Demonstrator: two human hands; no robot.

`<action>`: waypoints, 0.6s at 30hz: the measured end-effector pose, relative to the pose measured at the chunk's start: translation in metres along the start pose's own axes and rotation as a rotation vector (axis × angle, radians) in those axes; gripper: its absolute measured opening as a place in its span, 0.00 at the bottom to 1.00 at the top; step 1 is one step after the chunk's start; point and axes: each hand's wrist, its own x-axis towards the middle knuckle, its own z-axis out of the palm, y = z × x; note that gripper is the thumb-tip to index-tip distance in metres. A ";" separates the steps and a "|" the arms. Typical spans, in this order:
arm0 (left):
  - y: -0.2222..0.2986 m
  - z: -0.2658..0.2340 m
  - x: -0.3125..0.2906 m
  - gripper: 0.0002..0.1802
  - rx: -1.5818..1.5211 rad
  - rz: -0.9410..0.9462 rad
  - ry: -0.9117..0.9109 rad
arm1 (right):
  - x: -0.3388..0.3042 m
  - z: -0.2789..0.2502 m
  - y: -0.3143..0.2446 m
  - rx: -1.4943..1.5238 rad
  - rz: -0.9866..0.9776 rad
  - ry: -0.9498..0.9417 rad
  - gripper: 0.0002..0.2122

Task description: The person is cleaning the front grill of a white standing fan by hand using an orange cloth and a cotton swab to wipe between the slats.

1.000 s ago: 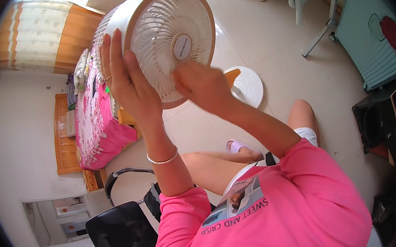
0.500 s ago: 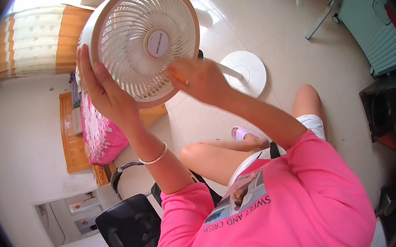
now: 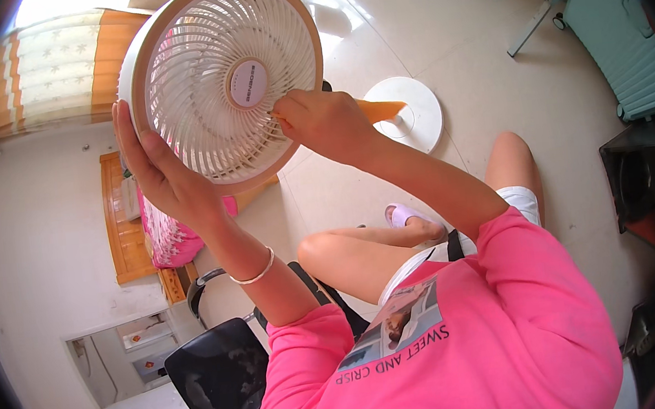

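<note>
A round white fan (image 3: pixel 279 32) with a tan rim and swirling grille fills the upper middle. My left hand (image 3: pixel 175 176) holds its lower left edge, the fingers long against the white side and the thumb over the rim. In my closed right hand (image 3: pixel 324 126) is an orange cloth (image 3: pixel 383 110), one end hanging out towards the right. The fingertips of that hand press at the grille, just below and right of the round centre badge (image 3: pixel 248 83). Behind the cloth stands the fan's round white base (image 3: pixel 423 120) on the floor.
A black chair (image 3: pixel 222 376) is at my lower left. A bed with pink bedding (image 3: pixel 169 235) and a wooden headboard (image 3: pixel 126 224) lies beyond it. On the right are a teal suitcase (image 3: pixel 619 42) and a black cabinet (image 3: pixel 636 175). My legs and a lilac slipper (image 3: pixel 403 214) are below.
The fan head has shifted slightly left and down together with my left hand. More of the orange cloth now shows beside my right hand, which stays at the grille.
</note>
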 end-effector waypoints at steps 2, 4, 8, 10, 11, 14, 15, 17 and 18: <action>-0.001 0.000 -0.002 0.22 0.013 0.011 -0.002 | -0.003 -0.001 -0.002 -0.081 -0.093 0.004 0.07; 0.000 0.000 -0.003 0.22 0.022 0.021 0.003 | -0.006 -0.004 -0.002 -0.117 -0.125 -0.003 0.07; 0.006 0.001 -0.007 0.22 0.058 0.029 0.021 | 0.000 -0.012 -0.008 -0.035 0.003 -0.058 0.07; 0.006 0.003 -0.004 0.22 0.063 0.061 0.017 | 0.000 -0.012 -0.009 0.033 0.070 -0.068 0.07; 0.005 0.002 -0.004 0.22 0.052 0.051 0.018 | -0.001 -0.010 -0.007 0.063 0.086 -0.059 0.06; 0.000 -0.001 -0.002 0.23 0.048 0.041 0.023 | -0.016 -0.015 0.001 0.085 0.210 -0.124 0.06; -0.002 -0.004 -0.002 0.23 0.068 0.047 0.025 | -0.020 -0.018 0.001 0.080 0.264 -0.162 0.06; -0.002 -0.004 -0.003 0.22 0.077 0.048 0.030 | -0.022 -0.022 -0.007 0.180 0.215 -0.061 0.06; 0.000 -0.004 -0.003 0.22 0.069 0.046 0.032 | -0.021 -0.022 -0.010 0.230 0.190 -0.010 0.06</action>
